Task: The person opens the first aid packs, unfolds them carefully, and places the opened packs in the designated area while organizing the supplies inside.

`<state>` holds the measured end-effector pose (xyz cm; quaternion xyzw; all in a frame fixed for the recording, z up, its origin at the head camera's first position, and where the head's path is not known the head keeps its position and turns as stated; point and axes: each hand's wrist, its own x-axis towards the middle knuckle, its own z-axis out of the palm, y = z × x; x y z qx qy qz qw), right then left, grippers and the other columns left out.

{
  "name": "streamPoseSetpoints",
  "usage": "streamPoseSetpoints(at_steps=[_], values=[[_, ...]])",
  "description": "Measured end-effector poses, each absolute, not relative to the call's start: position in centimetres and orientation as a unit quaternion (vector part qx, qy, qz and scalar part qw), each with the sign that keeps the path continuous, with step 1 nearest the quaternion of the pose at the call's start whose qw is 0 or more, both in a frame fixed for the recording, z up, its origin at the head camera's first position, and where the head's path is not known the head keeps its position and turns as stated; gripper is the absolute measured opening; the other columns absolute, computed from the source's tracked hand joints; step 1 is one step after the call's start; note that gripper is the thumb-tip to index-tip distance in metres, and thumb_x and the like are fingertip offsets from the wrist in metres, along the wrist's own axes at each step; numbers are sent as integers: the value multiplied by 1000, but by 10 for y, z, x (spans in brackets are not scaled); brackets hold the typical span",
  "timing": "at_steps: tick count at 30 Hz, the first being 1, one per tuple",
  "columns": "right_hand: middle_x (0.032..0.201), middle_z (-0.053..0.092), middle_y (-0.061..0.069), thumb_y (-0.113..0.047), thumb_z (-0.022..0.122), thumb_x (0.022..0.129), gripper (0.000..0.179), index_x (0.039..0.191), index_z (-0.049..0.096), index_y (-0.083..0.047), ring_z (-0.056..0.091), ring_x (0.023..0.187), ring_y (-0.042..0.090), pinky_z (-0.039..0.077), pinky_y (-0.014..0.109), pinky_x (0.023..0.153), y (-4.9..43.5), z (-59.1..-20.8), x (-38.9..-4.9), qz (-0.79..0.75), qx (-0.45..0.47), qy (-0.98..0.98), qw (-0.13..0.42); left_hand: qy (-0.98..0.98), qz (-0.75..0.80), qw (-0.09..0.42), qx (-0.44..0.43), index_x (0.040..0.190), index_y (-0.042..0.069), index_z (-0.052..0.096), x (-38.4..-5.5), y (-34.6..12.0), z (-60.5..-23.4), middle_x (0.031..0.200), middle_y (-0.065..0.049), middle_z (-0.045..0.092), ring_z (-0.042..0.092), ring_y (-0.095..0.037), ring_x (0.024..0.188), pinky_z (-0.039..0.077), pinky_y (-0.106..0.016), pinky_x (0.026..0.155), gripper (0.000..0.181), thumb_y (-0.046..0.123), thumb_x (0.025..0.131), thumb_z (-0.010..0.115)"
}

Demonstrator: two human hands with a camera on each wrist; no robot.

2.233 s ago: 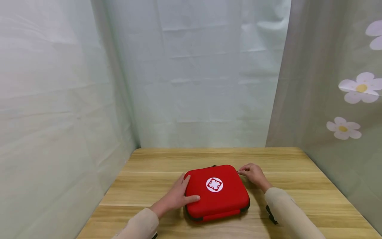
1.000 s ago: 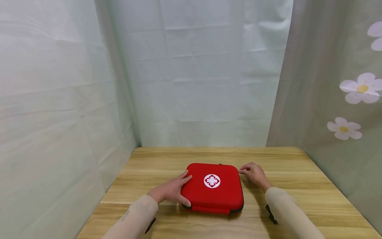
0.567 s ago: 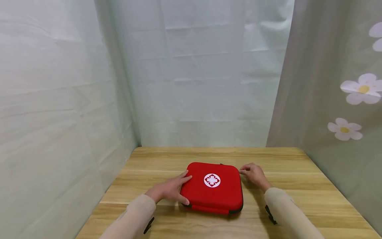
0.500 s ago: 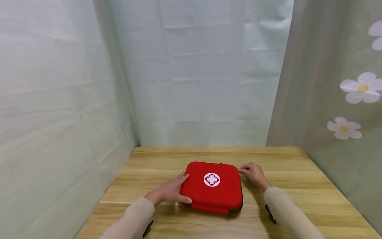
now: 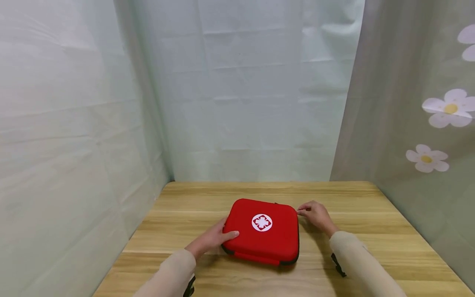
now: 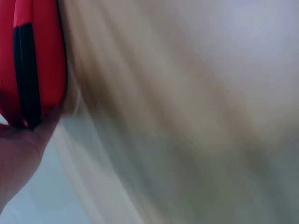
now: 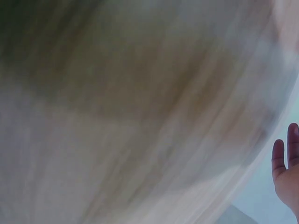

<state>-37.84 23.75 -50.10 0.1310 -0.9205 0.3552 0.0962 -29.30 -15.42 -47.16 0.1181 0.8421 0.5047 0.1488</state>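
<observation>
A red hard-shell first-aid case (image 5: 276, 241) with a white round cross emblem (image 5: 262, 222) lies slightly turned on the wooden table. My left hand (image 5: 212, 238) grips its left side, thumb on the lid and the other fingers hidden along or beneath the edge. In the left wrist view, that hand (image 6: 21, 151) holds the end of the case (image 6: 49, 70), where a black band shows. At the far right corner, my right hand (image 5: 315, 215) pinches what appears to be the zipper pull, mostly hidden by the fingertips. Only part of the right hand (image 7: 288, 177) shows in the right wrist view.
The wooden table (image 5: 371, 214) extends around the case on every side. Pale curtains (image 5: 252, 103) hang behind and to the left; a curtain with white flowers (image 5: 426, 159) hangs on the right. A black strap (image 5: 337, 265) shows at the right sleeve.
The case first turned and slid slightly left, then its left side swung a little farther away. My left hand shifted its hold along that side. The right hand stayed nearly still at the corner.
</observation>
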Motion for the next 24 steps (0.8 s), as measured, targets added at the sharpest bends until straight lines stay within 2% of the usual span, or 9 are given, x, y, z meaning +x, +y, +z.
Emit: streamPoseSetpoints(at_steps=[3, 7, 12, 14, 17, 21, 24], values=[[94, 65, 4, -19, 77, 88, 9, 89, 78, -10, 60, 89, 24, 51, 41, 78, 237, -501, -378, 358, 140, -918, 98, 847, 491, 162, 123, 156, 8, 28, -303, -160, -468, 132, -9, 54, 49, -28, 118, 31, -61, 107, 85, 40, 90, 72], [92, 66, 4, -15, 76, 88, 6, 88, 78, -9, 59, 90, 24, 50, 41, 79, 232, -500, -377, 366, 149, -914, 93, 862, 453, 182, 140, 155, 11, 33, -314, -162, -463, 134, -9, 54, 49, -28, 120, 34, -58, 106, 82, 38, 89, 73], [96, 66, 6, -10, 72, 90, 6, 90, 78, -8, 60, 94, 26, 50, 45, 84, 224, -500, -377, 376, 154, -911, 76, 867, 424, 211, 159, 156, 13, 33, -323, -161, -458, 145, -12, 47, 42, -32, 131, 31, -56, 110, 79, 35, 91, 71], [98, 66, 6, -7, 71, 90, 7, 89, 78, -8, 60, 94, 26, 50, 45, 85, 223, -501, -377, 375, 152, -912, 75, 874, 410, 202, 164, 155, 12, 34, -326, -160, -458, 147, -14, 46, 41, -34, 134, 30, -56, 111, 75, 33, 92, 69], [97, 66, 7, -6, 72, 90, 6, 88, 77, -7, 60, 93, 26, 51, 44, 83, 223, -503, -376, 374, 144, -913, 75, 893, 380, 153, 183, 153, 8, 38, -329, -160, -457, 147, -17, 46, 41, -36, 135, 31, -55, 111, 68, 30, 96, 66], [98, 66, 6, -6, 72, 90, 5, 88, 77, -7, 60, 92, 24, 51, 41, 82, 222, -504, -376, 373, 141, -914, 76, 926, 304, 25, 223, 144, -4, 45, -329, -155, -459, 143, -24, 48, 44, -41, 133, 34, -54, 110, 56, 20, 98, 64], [97, 66, 6, -6, 73, 89, 5, 88, 77, -7, 60, 90, 23, 51, 40, 81, 220, -504, -375, 376, 136, -914, 74, 945, 244, -45, 211, 140, -7, 49, -321, -146, -461, 142, -29, 46, 44, -44, 132, 36, -55, 108, 54, 21, 96, 65]])
